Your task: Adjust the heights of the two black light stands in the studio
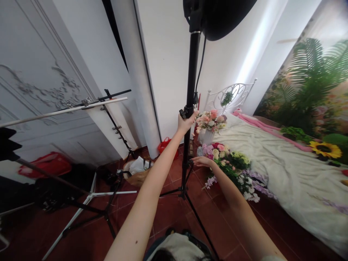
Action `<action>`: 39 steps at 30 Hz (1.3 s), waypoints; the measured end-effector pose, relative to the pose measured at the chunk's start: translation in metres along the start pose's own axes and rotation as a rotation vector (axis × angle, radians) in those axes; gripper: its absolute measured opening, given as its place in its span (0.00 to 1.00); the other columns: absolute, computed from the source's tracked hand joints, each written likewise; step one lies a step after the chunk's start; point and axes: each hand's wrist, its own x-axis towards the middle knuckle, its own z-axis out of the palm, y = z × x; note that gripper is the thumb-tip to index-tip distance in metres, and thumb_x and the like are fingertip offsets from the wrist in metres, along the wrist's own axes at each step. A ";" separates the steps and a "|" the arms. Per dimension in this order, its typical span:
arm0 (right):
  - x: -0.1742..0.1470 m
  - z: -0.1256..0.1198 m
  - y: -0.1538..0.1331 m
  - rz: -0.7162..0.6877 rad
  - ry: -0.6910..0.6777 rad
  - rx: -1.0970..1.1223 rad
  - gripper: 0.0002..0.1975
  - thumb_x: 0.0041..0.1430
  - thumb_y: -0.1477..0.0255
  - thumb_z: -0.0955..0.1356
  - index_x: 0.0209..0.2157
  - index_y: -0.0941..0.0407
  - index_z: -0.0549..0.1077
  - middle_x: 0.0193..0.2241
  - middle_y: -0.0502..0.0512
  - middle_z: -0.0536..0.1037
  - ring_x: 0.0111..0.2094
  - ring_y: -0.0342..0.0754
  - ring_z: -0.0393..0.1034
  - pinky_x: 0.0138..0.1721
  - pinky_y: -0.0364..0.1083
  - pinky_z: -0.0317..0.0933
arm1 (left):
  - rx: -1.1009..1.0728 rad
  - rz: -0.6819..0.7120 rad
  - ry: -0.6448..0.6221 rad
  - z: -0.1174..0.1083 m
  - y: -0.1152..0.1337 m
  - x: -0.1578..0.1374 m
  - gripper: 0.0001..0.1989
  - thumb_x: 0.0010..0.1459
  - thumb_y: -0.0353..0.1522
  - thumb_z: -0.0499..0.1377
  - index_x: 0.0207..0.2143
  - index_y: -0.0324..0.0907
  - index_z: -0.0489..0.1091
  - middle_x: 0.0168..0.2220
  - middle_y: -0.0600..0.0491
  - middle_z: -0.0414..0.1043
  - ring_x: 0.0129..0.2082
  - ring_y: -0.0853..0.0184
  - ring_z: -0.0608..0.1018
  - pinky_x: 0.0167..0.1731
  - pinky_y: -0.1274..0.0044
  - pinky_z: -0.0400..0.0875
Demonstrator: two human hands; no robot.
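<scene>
A black light stand [192, 72] rises in front of me, with a large dark lamp head [225, 18] at its top, partly cut off by the frame. My left hand [187, 123] is wrapped round the pole just below its upper clamp knob [184, 114]. Lower down, my right hand [202, 161] reaches in from the right, its fingertips pinching at the lower knob [191, 162] by the leg collar. A cable [202, 61] with a plug [196, 98] hangs along the pole. The stand's legs [199, 219] are spread on the red tiled floor.
Artificial flowers [221, 156] crowd the right side, beside a bed with a cream cover [261, 145]. More stands, one with white legs [78, 208], are at left. A bag [140, 175] and a red basket [164, 145] sit by the wall.
</scene>
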 end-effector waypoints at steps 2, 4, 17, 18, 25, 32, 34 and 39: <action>0.011 -0.007 -0.001 0.098 -0.157 0.043 0.14 0.47 0.83 0.66 0.38 0.63 0.76 0.30 0.59 0.78 0.28 0.41 0.69 0.32 0.39 0.61 | 0.000 0.000 0.011 0.000 -0.001 0.000 0.17 0.44 0.44 0.63 0.25 0.39 0.68 0.17 0.59 0.64 0.16 0.76 0.66 0.19 0.81 0.62; 0.022 -0.011 -0.001 0.136 -0.214 0.029 0.14 0.45 0.83 0.66 0.37 0.63 0.75 0.28 0.58 0.77 0.27 0.41 0.69 0.31 0.38 0.60 | 0.004 -0.006 0.013 0.000 -0.001 0.000 0.17 0.44 0.44 0.63 0.25 0.39 0.68 0.17 0.58 0.64 0.16 0.76 0.66 0.20 0.81 0.62; 0.032 0.009 0.006 -0.272 -0.027 -0.631 0.17 0.42 0.84 0.67 0.37 0.59 0.69 0.29 0.52 0.74 0.32 0.44 0.65 0.34 0.40 0.55 | 0.018 0.001 -0.010 -0.002 -0.001 0.003 0.16 0.45 0.43 0.63 0.26 0.38 0.68 0.18 0.58 0.66 0.17 0.76 0.68 0.22 0.81 0.64; 0.027 0.013 0.009 -0.326 0.021 -0.681 0.16 0.44 0.83 0.66 0.37 0.59 0.69 0.31 0.54 0.74 0.34 0.45 0.65 0.37 0.40 0.55 | 0.023 -0.005 -0.017 -0.004 -0.003 0.002 0.16 0.45 0.43 0.63 0.26 0.38 0.69 0.18 0.58 0.66 0.17 0.76 0.68 0.22 0.82 0.64; -0.002 0.043 0.043 -0.518 0.416 -0.816 0.13 0.54 0.81 0.59 0.41 0.57 0.66 0.39 0.59 0.72 0.44 0.48 0.64 0.44 0.43 0.57 | 0.137 -0.102 0.044 -0.017 -0.059 -0.058 0.14 0.46 0.41 0.62 0.25 0.39 0.69 0.19 0.56 0.67 0.18 0.74 0.69 0.22 0.80 0.65; -0.015 0.047 0.057 -0.543 0.449 -0.603 0.19 0.55 0.76 0.59 0.49 0.55 0.64 0.46 0.56 0.70 0.48 0.46 0.63 0.47 0.44 0.59 | 0.207 -0.084 0.047 -0.031 -0.111 -0.112 0.11 0.50 0.39 0.60 0.28 0.40 0.68 0.23 0.54 0.69 0.25 0.69 0.71 0.30 0.74 0.69; -0.015 0.047 0.055 -0.541 0.470 -0.581 0.19 0.56 0.75 0.59 0.50 0.55 0.63 0.47 0.56 0.70 0.49 0.46 0.63 0.48 0.45 0.59 | 0.217 -0.089 0.033 -0.034 -0.120 -0.121 0.12 0.51 0.40 0.60 0.29 0.40 0.67 0.23 0.54 0.68 0.25 0.69 0.71 0.30 0.74 0.68; -0.014 0.047 0.052 -0.502 0.472 -0.572 0.19 0.57 0.75 0.59 0.50 0.54 0.64 0.46 0.57 0.71 0.47 0.46 0.65 0.46 0.45 0.61 | 0.247 -0.128 0.049 -0.038 -0.147 -0.143 0.14 0.50 0.42 0.59 0.26 0.40 0.65 0.24 0.53 0.67 0.25 0.70 0.70 0.29 0.77 0.68</action>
